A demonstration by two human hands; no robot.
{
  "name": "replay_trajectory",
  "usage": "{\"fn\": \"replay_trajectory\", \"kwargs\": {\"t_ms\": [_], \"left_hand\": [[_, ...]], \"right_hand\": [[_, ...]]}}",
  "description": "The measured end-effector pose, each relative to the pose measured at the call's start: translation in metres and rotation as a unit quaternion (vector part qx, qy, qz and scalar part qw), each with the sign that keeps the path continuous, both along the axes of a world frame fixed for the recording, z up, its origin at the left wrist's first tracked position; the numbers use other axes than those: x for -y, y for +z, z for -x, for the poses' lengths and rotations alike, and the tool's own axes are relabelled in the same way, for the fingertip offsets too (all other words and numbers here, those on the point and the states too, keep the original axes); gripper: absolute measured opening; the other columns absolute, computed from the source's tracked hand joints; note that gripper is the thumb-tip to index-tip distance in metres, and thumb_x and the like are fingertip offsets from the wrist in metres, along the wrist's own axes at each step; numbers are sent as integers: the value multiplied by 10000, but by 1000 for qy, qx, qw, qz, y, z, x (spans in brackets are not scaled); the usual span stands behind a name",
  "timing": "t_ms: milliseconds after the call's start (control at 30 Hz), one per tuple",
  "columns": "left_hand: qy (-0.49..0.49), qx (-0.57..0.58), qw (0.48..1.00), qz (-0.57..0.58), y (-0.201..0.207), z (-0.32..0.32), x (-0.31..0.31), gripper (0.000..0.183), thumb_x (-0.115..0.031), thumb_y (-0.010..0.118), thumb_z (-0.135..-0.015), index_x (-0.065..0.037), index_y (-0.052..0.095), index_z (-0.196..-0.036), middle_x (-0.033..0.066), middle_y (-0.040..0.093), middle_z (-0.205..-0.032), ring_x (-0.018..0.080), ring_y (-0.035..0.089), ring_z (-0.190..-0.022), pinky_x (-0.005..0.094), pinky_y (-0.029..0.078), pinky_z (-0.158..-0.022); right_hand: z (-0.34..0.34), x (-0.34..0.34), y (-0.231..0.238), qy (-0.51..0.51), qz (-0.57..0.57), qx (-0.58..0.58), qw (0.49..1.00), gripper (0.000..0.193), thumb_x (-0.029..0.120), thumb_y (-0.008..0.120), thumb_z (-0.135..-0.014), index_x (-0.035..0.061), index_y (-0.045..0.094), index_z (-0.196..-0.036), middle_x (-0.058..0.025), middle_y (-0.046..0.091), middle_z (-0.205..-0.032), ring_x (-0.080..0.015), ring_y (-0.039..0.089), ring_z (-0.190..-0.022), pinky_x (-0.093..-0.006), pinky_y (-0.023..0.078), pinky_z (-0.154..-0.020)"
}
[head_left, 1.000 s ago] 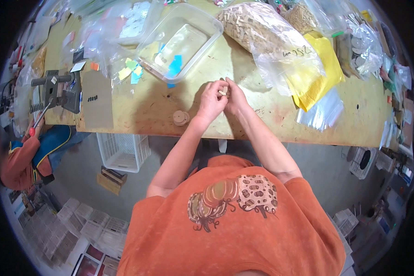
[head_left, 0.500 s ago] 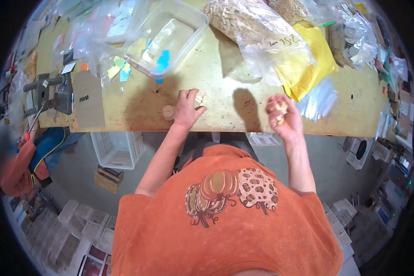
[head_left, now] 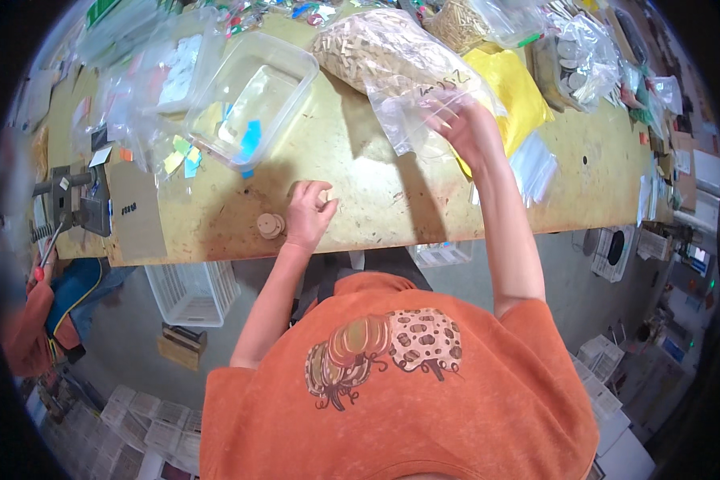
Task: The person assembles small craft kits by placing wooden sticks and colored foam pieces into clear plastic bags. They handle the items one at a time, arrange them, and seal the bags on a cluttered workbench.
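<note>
My left hand (head_left: pixel 306 218) rests low over the near part of the table, its fingers curled round a small pale wooden piece (head_left: pixel 324 195). Just left of its wrist, small round wooden discs (head_left: pixel 270 226) lie on the tabletop. My right hand (head_left: pixel 474 138) reaches forward to the loose mouth of a clear plastic bag (head_left: pixel 376 56) full of small wooden pieces. The fingers of that hand are blurred and partly lost in the crumpled plastic, so what they hold cannot be made out.
Left of the bag stands a clear plastic tub (head_left: pixel 256 92) with coloured paper slips near it. A yellow bag (head_left: pixel 508 88) and flat clear sleeves (head_left: pixel 530 170) lie to the right. A metal clamp-like tool (head_left: pixel 76 200) sits at the left, near another person's sleeve (head_left: pixel 28 324).
My right hand has moved forward from the table's near edge, where it held several small wooden pieces, to the bag's mouth. My left hand stays beside the discs. The whole view has shifted slightly.
</note>
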State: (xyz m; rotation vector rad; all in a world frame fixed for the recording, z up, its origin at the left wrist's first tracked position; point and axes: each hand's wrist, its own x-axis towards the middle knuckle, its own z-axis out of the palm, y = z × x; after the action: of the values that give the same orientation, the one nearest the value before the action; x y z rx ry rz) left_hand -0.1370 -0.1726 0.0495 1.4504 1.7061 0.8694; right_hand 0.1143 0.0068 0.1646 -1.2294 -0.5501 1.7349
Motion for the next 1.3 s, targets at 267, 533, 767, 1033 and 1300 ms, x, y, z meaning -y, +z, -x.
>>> {"fn": "replay_trajectory", "kwargs": {"t_ms": [267,533,767,1033,1300], "left_hand": [[-172,12,941,-291,129,-100,-58,299,-80,689,-727,-110,637,-1020,67,565,-976,207,617,-841,292,542,-685],[-25,-75,925,-371,139,-77,-99,268,-116,694,-741,-148,644,-1003,36,577,-1011,201,591,-848,311,512,-712],[160,-330,916,-165,79,67,-43,320,-83,715,-677,-133,644,-986,53,613,-981,252,528,-1016,414,387,-927],[175,-382,884,-204,63,48,-67,201,-111,739,-659,-152,630,-823,-21,605,-800,224,545,-903,431,382,-860],[268,-350,861,-253,80,27,-144,220,-158,737,-677,-156,636,-872,-3,607,-834,228,537,-920,426,376,-813]], "right_hand": [[-57,95,-23,-102,-28,114,988,232,123,539,-925,30,584,-1133,-93,621,-1127,-205,622,-953,-311,500,-771],[-75,94,-30,-72,-23,107,991,187,90,518,-934,16,587,-1092,-111,630,-1101,-170,625,-861,-270,503,-713],[-48,143,-57,112,63,121,984,159,80,495,-940,45,639,-998,-58,680,-914,-107,627,-744,-226,494,-629],[-9,135,-65,357,24,83,930,144,33,487,-940,31,623,-987,-18,649,-893,-67,587,-733,-202,464,-622],[-11,79,-58,397,-152,243,872,119,18,517,-896,1,623,-947,-89,637,-803,-152,609,-745,-274,493,-693]]}}
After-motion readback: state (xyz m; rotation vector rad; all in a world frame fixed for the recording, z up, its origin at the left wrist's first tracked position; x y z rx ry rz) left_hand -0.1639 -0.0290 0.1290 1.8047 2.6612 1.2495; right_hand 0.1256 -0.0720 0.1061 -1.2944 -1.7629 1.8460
